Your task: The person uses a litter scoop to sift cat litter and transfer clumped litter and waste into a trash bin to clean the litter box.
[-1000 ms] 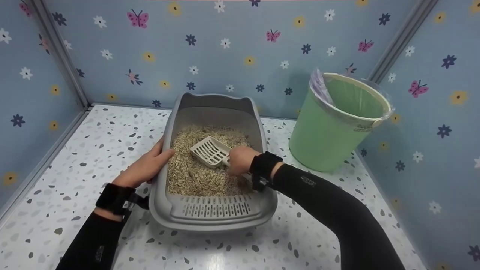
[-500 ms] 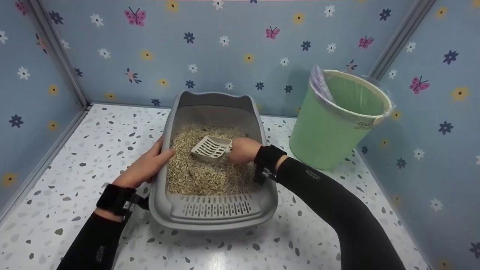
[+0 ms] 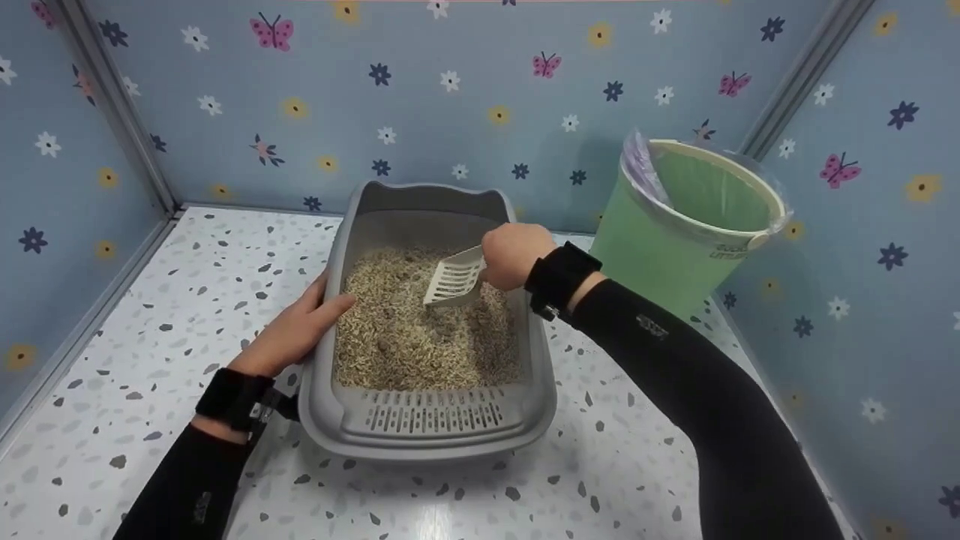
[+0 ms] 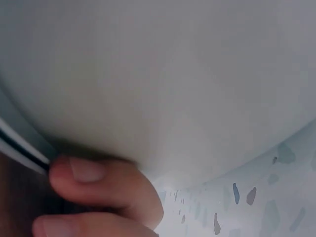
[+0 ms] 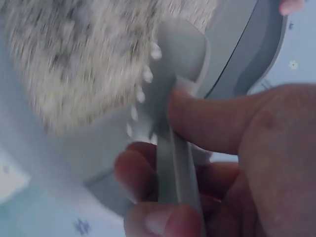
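Observation:
A grey litter box (image 3: 427, 442) with tan, pellet-like litter (image 3: 405, 352) stands on the speckled surface. My left hand (image 3: 289, 334) grips its left rim, thumb over the edge. In the left wrist view, curled fingers (image 4: 108, 185) tuck under the rim against the outer wall (image 4: 163, 89). My right hand (image 3: 517, 255) holds a pale slotted litter scoop (image 3: 456, 279) by its handle, over the right part of the litter. The scoop is tilted, its front edge low and to the left. In the right wrist view, my thumb lies along the scoop handle (image 5: 177, 168) with fingers curled round it.
At the back right, a green bin (image 3: 660, 240) with a clear-lilac bag liner (image 3: 646, 169) over its rim stands beyond my right forearm. Blue flowered panels (image 3: 450, 120) enclose the back and both sides.
My right hand has moved up and to the right with the scoop, which has swung and tilted off the middle of the litter. The left hand stays on the rim.

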Tool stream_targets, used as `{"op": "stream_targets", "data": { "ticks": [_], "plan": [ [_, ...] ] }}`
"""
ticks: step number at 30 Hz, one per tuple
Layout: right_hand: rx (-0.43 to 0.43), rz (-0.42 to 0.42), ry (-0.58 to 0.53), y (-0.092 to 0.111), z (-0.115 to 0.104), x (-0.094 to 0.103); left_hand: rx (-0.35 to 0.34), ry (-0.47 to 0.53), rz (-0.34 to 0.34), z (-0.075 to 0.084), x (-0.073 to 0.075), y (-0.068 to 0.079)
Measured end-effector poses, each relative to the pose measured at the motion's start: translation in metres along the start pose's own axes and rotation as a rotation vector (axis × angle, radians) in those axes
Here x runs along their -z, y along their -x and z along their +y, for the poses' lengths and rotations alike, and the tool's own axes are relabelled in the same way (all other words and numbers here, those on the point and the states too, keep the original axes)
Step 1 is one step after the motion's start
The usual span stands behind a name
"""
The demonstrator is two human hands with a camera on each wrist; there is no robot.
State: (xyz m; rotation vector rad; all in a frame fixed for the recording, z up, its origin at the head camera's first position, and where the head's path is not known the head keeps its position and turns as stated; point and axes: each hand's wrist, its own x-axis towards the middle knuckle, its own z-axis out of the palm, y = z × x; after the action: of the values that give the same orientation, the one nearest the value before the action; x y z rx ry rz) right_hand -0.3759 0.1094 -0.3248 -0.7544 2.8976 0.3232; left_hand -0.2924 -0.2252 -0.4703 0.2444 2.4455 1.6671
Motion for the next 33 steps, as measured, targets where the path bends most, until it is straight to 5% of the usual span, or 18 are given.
{"op": "stream_targets", "data": {
  "ticks": [15,33],
  "plan": [
    [-0.029,0.082,0.492,0.007,-0.011,0.014,0.005,-0.042,0.016,0.001,0.000,0.002],
    [-0.171,-0.061,0.696,-0.011,-0.034,0.005,0.010,-0.008,0.010,0.000,-0.001,0.000]
  ]
}}
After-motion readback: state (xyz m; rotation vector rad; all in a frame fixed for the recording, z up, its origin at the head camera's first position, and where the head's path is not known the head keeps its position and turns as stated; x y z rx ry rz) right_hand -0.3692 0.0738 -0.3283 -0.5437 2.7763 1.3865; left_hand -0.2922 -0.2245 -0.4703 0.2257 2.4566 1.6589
